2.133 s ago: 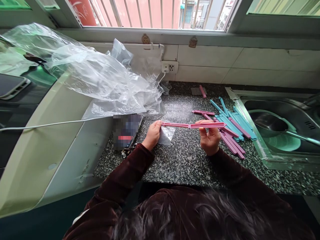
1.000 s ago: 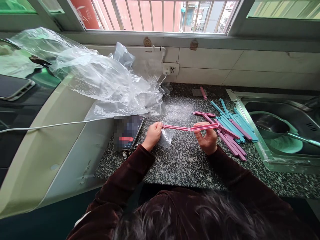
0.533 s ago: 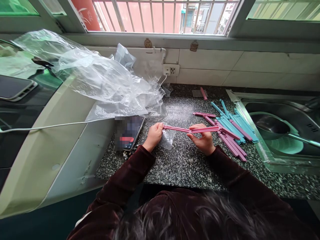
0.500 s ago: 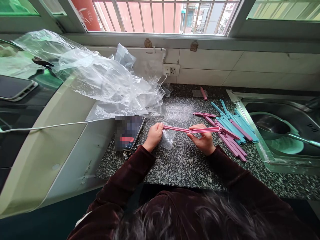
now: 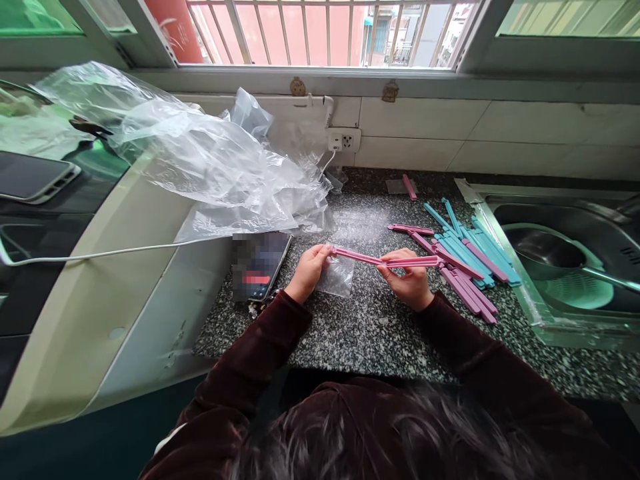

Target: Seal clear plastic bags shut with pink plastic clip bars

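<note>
Between my two hands stretches a pink bag sealing clip (image 5: 358, 256), unfolded at its hinge into a long, slightly bent strip. My left hand (image 5: 307, 272) pinches its left end. My right hand (image 5: 409, 283) is closed around the part just right of the hinge, thumb and fingers on either side. Under the clip, beside my left hand, lies a small clear plastic bag (image 5: 338, 279); whether my fingers touch it I cannot tell. Right of my right hand is a pile of pink clips (image 5: 467, 290) and turquoise clips (image 5: 493, 253), several of each.
A large crumpled clear plastic bag (image 5: 215, 163) covers the back left. A phone (image 5: 273, 257) lies left of my left hand. One pink clip (image 5: 409, 187) rests on a small clear packet near the wall. At right is a sink (image 5: 530, 327) with a pan (image 5: 547, 248) inside.
My right hand has slid left along the clip toward its hinge. My left hand has kept its pinch on the left end. The pile looks unchanged.
</note>
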{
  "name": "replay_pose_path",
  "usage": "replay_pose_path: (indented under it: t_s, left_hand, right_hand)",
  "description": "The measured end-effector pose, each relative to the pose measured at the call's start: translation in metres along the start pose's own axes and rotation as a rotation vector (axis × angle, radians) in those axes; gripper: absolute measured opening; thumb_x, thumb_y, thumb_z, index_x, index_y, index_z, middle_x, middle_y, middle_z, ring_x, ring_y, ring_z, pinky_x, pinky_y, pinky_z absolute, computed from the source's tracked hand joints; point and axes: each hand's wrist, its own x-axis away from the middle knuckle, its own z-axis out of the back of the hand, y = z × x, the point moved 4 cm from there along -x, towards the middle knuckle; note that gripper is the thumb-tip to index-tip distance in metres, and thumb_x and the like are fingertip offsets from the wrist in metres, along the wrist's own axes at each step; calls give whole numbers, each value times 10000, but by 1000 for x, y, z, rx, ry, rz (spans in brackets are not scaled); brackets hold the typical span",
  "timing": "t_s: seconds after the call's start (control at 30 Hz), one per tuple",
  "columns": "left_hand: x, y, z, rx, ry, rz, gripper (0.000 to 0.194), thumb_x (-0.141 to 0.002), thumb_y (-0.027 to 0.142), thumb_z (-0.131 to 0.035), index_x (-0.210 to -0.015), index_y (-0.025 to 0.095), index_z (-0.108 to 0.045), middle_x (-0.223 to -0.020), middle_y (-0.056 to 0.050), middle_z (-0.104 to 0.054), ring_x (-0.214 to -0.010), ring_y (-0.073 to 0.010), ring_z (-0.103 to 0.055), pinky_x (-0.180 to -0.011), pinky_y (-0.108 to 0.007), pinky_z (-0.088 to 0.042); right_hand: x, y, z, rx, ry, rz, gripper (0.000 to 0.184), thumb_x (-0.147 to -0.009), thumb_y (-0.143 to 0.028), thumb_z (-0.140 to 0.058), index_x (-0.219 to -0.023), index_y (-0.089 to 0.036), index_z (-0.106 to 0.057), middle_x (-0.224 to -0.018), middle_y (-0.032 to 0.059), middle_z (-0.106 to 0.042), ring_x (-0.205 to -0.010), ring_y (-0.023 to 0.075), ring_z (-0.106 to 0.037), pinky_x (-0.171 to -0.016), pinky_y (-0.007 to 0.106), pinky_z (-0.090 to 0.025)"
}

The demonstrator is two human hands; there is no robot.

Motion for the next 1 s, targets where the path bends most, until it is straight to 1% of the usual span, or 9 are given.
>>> replay_pose_path:
  t_s: [0.07,0.13,0.2,0.27,0.47,0.63,0.77,0.9,1.0]
  left_hand:
    - [1,2,-3,69,-72,16,177,-675,308,-640,-706,139,-595,-567,36,-468,-500,-75,-371,-489,-206,-277]
    - [3,4,-5,81,-115,17,183,-620,235,-670,-756,137,-597,-607,37,-493,-518,-69,-381,-496,-197,-290]
    - [4,5,-6,61,-123,20,199,-603,191,-665,-783,137,-597,-619,38,-500,-522,-66,-380,-493,-193,-294]
    - [3,4,-6,46,-115,30,190,-607,184,-656,-782,141,-595,-609,39,-493,-517,-66,-375,-486,-193,-291]
    - [3,2,-6,74,-139,51,219,-600,236,-683,-785,145,-608,-557,55,-459,-493,-58,-369,-482,-192,-291]
    - [7,5,-8,79,-178,70,271,-583,287,-724,-789,139,-628,-624,33,-533,-524,-59,-409,-517,-202,-329]
    - [9,9,-11,120,-192,54,313,-543,340,-763,-724,128,-621,-611,30,-536,-536,-61,-424,-531,-207,-339]
    - [11,9,-13,145,-185,54,342,-511,381,-779,-678,130,-617,-591,31,-535,-533,-61,-426,-526,-208,-334]
    - [11,7,-15,138,-174,56,341,-519,401,-769,-657,132,-611,-578,33,-531,-524,-60,-421,-520,-211,-328]
  right_hand:
    - [1,2,0,8,6,2,53,-761,-250,-638,-741,-206,-615,-707,30,-667,-686,185,-599,-682,370,-477]
    - [2,4,-1,13,11,2,48,-760,-246,-637,-748,-205,-617,-706,30,-667,-689,186,-598,-680,369,-475]
    - [3,6,-2,17,11,-2,46,-760,-248,-635,-750,-207,-618,-710,29,-669,-696,186,-600,-683,369,-475]
    - [3,8,-2,23,6,-3,46,-760,-251,-633,-749,-210,-617,-712,26,-670,-698,186,-602,-686,370,-476]
    - [2,7,1,23,34,22,32,-756,-238,-639,-761,-215,-616,-709,23,-666,-702,188,-598,-683,371,-475]
    - [0,11,9,35,102,-32,39,-758,-247,-633,-772,-217,-613,-744,33,-659,-734,198,-596,-706,388,-484]
    - [-1,14,11,50,138,-42,38,-760,-245,-630,-760,-218,-603,-755,35,-660,-731,200,-598,-705,391,-488]
    - [0,11,7,60,125,-25,35,-761,-238,-631,-766,-218,-602,-755,36,-663,-727,198,-598,-706,388,-483]
    - [0,8,3,50,104,-31,40,-763,-248,-629,-769,-217,-604,-748,35,-659,-726,196,-594,-703,385,-476]
